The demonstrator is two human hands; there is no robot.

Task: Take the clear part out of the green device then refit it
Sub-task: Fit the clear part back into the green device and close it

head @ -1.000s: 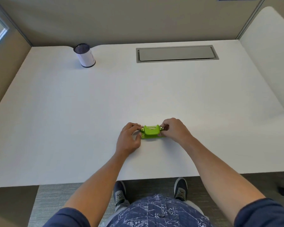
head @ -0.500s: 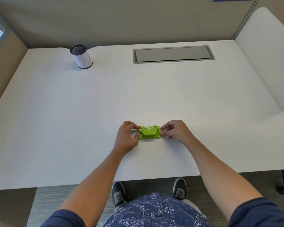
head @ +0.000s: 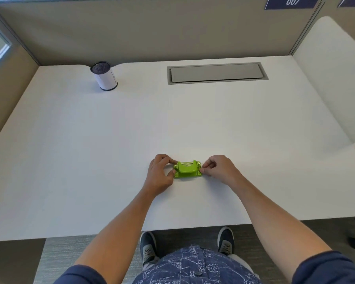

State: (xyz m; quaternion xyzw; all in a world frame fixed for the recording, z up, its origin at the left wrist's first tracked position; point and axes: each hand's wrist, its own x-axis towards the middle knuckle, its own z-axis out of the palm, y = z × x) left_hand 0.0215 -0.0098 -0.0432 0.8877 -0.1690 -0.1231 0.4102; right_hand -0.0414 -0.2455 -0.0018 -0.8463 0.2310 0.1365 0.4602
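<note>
A small bright green device (head: 187, 169) lies flat on the white table (head: 111, 140), near its front edge. My left hand (head: 159, 175) pinches the device's left end between thumb and fingers. At the right end, the fingertips of my right hand (head: 219, 168) grip the device. No clear part can be made out at this distance; the device's top shows a dark slot.
A white cylindrical cup with a dark mesh top (head: 104, 76) stands at the back left. A grey cable hatch (head: 217, 73) is set into the table at the back. Partition walls enclose the desk on three sides.
Both hands stay on the ends of the green device. My right hand's fingers have drawn back a little, from over the right end to its edge. The camera has tilted up.
</note>
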